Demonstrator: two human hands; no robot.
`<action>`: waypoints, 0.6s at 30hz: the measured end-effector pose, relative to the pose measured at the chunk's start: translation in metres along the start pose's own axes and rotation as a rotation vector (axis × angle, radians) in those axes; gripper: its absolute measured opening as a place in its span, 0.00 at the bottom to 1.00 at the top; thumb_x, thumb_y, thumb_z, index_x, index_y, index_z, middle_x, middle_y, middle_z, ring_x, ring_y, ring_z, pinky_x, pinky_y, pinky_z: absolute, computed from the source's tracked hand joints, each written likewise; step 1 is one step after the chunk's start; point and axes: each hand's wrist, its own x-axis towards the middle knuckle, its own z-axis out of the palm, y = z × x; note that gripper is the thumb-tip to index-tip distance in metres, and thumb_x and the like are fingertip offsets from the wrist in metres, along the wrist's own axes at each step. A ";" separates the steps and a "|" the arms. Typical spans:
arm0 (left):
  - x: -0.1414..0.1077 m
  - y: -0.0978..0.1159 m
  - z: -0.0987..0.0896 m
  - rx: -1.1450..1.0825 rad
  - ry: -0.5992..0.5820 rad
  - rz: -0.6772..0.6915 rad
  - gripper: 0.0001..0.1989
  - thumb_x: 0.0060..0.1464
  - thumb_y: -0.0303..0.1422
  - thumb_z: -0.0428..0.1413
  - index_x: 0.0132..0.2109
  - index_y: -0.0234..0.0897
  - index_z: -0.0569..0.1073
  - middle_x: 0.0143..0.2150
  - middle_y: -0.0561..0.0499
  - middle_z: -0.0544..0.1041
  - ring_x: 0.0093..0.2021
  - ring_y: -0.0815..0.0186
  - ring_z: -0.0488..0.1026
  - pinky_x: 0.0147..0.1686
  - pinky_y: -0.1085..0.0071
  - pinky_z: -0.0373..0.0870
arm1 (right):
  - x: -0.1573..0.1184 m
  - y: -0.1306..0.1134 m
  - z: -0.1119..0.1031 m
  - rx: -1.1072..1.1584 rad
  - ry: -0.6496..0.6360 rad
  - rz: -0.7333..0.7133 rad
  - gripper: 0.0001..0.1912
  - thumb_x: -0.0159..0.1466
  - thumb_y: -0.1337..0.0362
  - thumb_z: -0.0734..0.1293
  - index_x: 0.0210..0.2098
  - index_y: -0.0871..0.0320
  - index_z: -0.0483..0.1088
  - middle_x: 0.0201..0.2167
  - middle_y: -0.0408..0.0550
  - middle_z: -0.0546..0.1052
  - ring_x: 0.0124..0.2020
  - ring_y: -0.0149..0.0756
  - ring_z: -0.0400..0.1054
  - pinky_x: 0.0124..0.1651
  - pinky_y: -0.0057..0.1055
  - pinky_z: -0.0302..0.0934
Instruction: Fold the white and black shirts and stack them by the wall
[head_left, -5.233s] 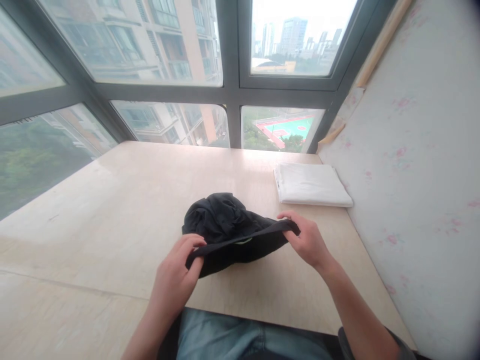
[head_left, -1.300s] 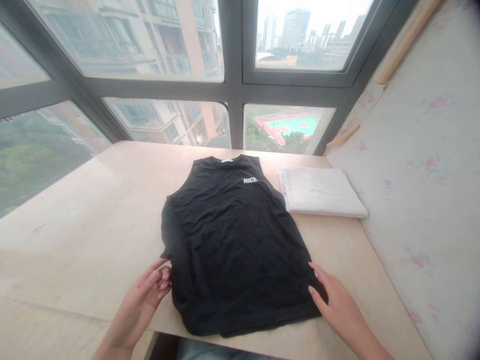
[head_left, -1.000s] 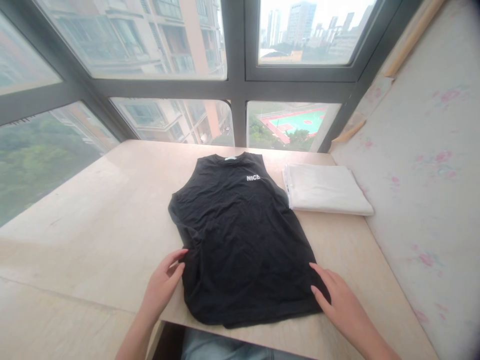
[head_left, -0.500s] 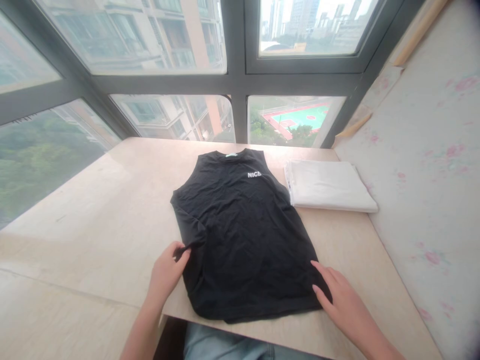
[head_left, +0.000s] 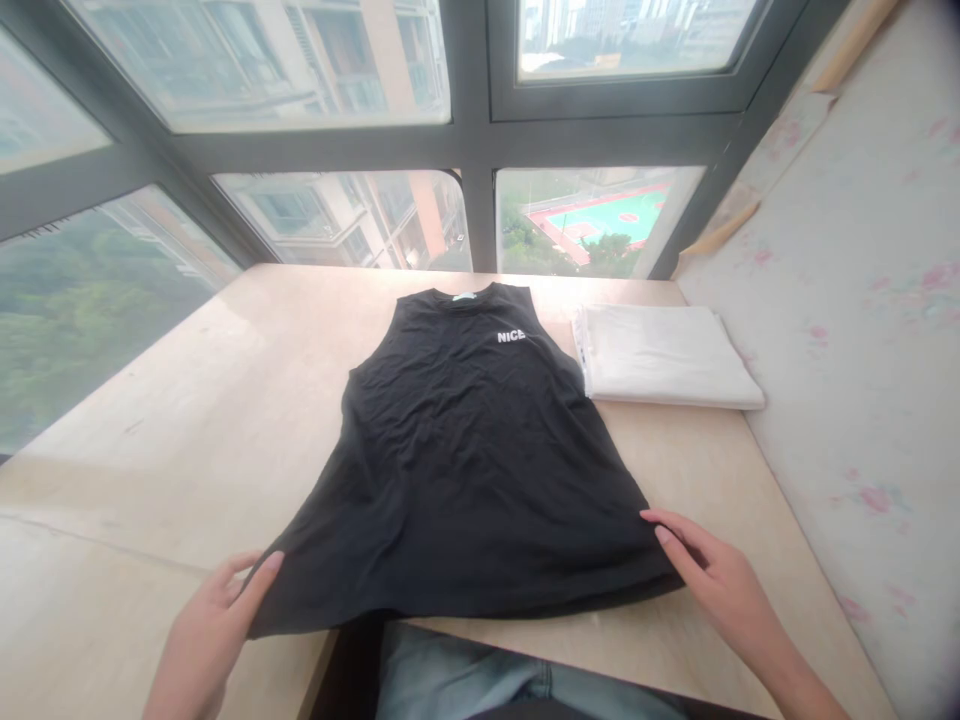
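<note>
A black sleeveless shirt (head_left: 480,470) lies front side up, its neckline toward the window and white "NICE" lettering on the chest. At its lower left corner, my left hand (head_left: 217,610) pinches the fabric between thumb and fingers. My right hand (head_left: 712,570) grips the lower right side edge in the same way. The hem is drawn wide between both hands, and wrinkles cross the chest. Part of the hem hangs past the front edge of the surface, above my lap.
A folded white cloth (head_left: 667,355) lies right of the shirt, close to its armhole. The pale countertop (head_left: 187,420) meets grey window frames (head_left: 300,150) at the back and a flowered wall (head_left: 862,400) on the right. Jeans (head_left: 465,675) show below the front edge.
My left hand has moved left and toward me, pulling the shirt's lower left corner outward. My right hand has shifted slightly right and now grips the edge. The hem has spread wider.
</note>
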 end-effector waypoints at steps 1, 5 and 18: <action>-0.001 -0.003 0.000 -0.016 -0.016 -0.053 0.32 0.41 0.58 0.61 0.46 0.38 0.75 0.31 0.45 0.82 0.38 0.50 0.81 0.35 0.60 0.78 | 0.001 -0.002 -0.001 0.025 0.016 0.011 0.20 0.66 0.49 0.62 0.45 0.51 0.80 0.46 0.49 0.81 0.48 0.44 0.76 0.48 0.35 0.73; -0.012 -0.009 0.002 -0.031 -0.122 -0.117 0.42 0.41 0.57 0.62 0.60 0.42 0.69 0.38 0.45 0.83 0.51 0.46 0.78 0.49 0.51 0.76 | 0.000 -0.009 -0.003 0.057 -0.083 0.042 0.19 0.64 0.48 0.64 0.42 0.51 0.80 0.42 0.49 0.82 0.41 0.43 0.77 0.42 0.34 0.74; -0.022 -0.012 0.001 -0.101 -0.156 0.020 0.23 0.40 0.41 0.59 0.46 0.44 0.78 0.53 0.49 0.80 0.57 0.47 0.73 0.64 0.48 0.62 | -0.006 0.000 -0.015 -0.035 -0.042 -0.010 0.16 0.62 0.56 0.62 0.42 0.51 0.78 0.45 0.48 0.81 0.42 0.42 0.76 0.43 0.35 0.72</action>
